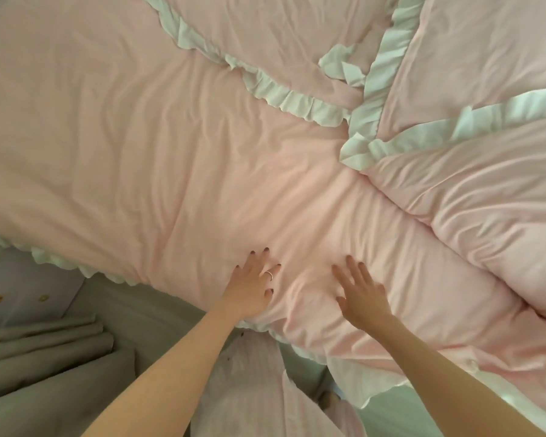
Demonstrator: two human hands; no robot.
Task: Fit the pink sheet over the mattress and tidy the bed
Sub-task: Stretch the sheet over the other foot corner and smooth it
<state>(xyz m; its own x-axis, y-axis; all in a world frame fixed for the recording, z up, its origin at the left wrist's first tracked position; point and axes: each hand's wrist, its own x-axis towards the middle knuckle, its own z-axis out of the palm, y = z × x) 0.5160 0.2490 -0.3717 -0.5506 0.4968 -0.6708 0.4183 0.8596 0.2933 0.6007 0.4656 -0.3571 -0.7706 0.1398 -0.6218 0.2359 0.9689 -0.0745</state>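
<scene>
The pink sheet (177, 152) with a white ruffled edge lies spread over the bed and fills most of the view, lightly creased. My left hand (249, 285) rests flat on it near the bed's near edge, fingers spread, a ring on one finger. A short way to the right, my right hand (361, 294) is flat on the sheet too, palm down with fingers apart. Neither hand holds any cloth. A folded pink duvet (473, 200) with white ruffles is piled at the right.
Two pink ruffled pillows (265, 36) lie at the top of the bed. At the lower left stand a pale cabinet with gold knobs (19, 298) and grey curtains (44, 357). Pink striped clothing (249, 389) shows between my arms.
</scene>
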